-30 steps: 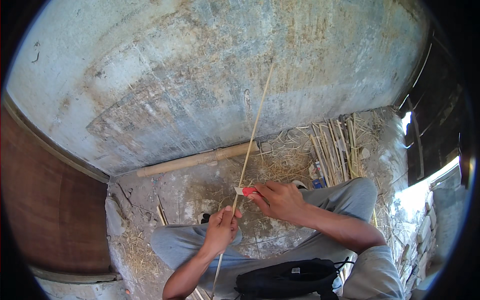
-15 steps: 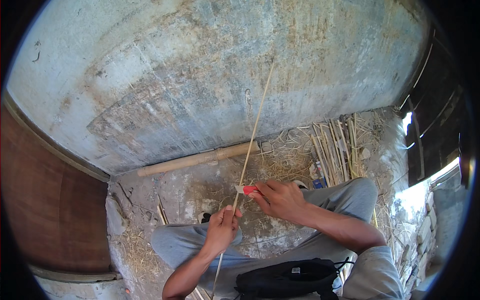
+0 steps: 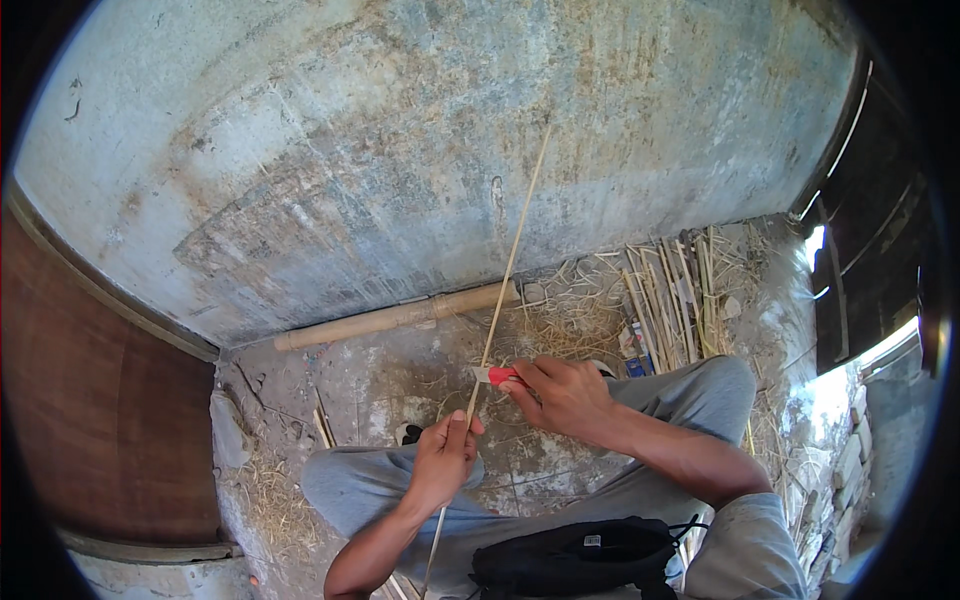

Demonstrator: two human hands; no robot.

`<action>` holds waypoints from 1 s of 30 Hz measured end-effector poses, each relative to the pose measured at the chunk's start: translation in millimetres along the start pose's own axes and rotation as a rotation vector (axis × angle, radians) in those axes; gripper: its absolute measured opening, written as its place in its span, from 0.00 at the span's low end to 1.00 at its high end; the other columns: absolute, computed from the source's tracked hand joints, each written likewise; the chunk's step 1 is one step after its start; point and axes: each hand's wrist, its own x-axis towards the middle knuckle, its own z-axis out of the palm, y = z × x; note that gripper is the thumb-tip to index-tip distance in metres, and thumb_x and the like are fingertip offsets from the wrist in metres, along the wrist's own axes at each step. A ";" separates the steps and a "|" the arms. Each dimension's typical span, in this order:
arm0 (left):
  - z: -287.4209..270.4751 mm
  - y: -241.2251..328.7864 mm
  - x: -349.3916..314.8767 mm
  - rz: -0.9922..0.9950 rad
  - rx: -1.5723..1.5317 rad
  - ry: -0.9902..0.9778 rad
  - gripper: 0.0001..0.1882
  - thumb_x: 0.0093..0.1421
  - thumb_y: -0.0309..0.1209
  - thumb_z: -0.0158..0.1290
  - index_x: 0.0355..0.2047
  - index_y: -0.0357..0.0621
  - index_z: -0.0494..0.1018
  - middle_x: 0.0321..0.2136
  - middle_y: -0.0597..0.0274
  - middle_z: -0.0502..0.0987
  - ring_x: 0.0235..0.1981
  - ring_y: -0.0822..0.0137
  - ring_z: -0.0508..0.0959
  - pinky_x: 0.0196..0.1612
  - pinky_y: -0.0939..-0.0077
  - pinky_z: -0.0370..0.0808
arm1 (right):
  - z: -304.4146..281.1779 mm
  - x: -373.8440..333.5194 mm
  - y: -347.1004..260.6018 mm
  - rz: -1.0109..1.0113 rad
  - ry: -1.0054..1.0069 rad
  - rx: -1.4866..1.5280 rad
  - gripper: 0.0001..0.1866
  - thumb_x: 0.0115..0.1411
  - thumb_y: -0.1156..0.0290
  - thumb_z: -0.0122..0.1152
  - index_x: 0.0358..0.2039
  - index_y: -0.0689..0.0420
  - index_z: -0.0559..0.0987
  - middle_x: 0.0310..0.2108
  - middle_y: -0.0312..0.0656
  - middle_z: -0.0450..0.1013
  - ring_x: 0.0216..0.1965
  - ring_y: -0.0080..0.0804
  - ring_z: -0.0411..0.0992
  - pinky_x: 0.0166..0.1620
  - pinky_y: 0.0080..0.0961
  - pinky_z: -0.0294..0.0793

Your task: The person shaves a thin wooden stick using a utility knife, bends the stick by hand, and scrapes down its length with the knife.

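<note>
My left hand (image 3: 446,455) is closed around a long, thin bamboo strip (image 3: 512,255). The strip slants up and away from me, its far end in front of the wall, while its near end runs down past my left forearm. Just beyond the left thumb, my right hand (image 3: 565,395) grips a red-handled utility knife (image 3: 499,375). Its short pale blade lies across the strip, seemingly touching it. The fingers of the right hand hide most of the knife's handle.
A thick bamboo pole (image 3: 400,316) lies along the foot of the stained wall (image 3: 400,150). Split bamboo sticks (image 3: 668,300) are heaped at the right, beside curly shavings (image 3: 570,325). A black bag (image 3: 575,555) rests at my lap. A brown panel (image 3: 110,390) stands at left.
Almost nothing differs. The knife and my right hand have shifted very slightly; my left hand keeps its hold on the strip in the same place.
</note>
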 end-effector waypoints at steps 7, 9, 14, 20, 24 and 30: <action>0.3 -1.0 2.0 0.002 0.021 0.016 0.20 0.74 0.42 0.37 0.33 0.40 0.70 0.15 0.73 0.60 0.13 0.82 0.57 0.15 0.84 0.54 | 1.2 0.6 1.0 -0.003 -0.012 -0.010 0.13 0.57 0.61 0.67 0.35 0.57 0.79 0.19 0.39 0.70 0.15 0.35 0.72 0.16 0.31 0.69; -0.6 -6.8 4.4 0.045 0.024 -0.003 0.20 0.73 0.44 0.38 0.34 0.41 0.69 0.15 0.73 0.57 0.12 0.81 0.55 0.13 0.82 0.53 | -2.7 4.0 1.0 0.025 0.013 0.001 0.12 0.58 0.62 0.66 0.34 0.58 0.80 0.19 0.40 0.71 0.15 0.37 0.72 0.17 0.33 0.69; 2.6 -22.8 -10.2 0.028 0.132 -0.109 0.21 0.73 0.45 0.37 0.35 0.40 0.70 0.15 0.72 0.59 0.12 0.81 0.56 0.13 0.82 0.53 | -28.4 29.6 61.0 0.314 0.091 -0.022 0.13 0.62 0.61 0.60 0.30 0.59 0.80 0.18 0.47 0.72 0.18 0.47 0.74 0.21 0.40 0.72; -0.3 -4.8 -5.4 -0.030 0.029 -0.169 0.22 0.74 0.44 0.36 0.35 0.39 0.70 0.15 0.72 0.58 0.13 0.80 0.55 0.15 0.81 0.54 | -43.3 25.6 39.5 0.366 0.124 0.021 0.12 0.62 0.64 0.60 0.34 0.62 0.81 0.19 0.51 0.73 0.20 0.48 0.73 0.25 0.39 0.69; -0.5 1.1 -5.4 -0.021 0.004 -0.144 0.22 0.74 0.44 0.37 0.36 0.38 0.70 0.15 0.73 0.57 0.14 0.80 0.55 0.15 0.81 0.54 | -39.8 25.3 26.7 0.322 0.112 0.117 0.11 0.61 0.67 0.62 0.35 0.63 0.81 0.21 0.51 0.74 0.22 0.48 0.74 0.26 0.38 0.71; -5.8 0.6 -4.8 -0.011 -0.012 -0.112 0.22 0.73 0.45 0.37 0.36 0.38 0.70 0.15 0.73 0.57 0.14 0.80 0.54 0.15 0.82 0.55 | -32.1 20.4 10.3 0.235 0.114 0.192 0.10 0.59 0.67 0.64 0.36 0.62 0.81 0.24 0.49 0.75 0.23 0.46 0.75 0.25 0.36 0.73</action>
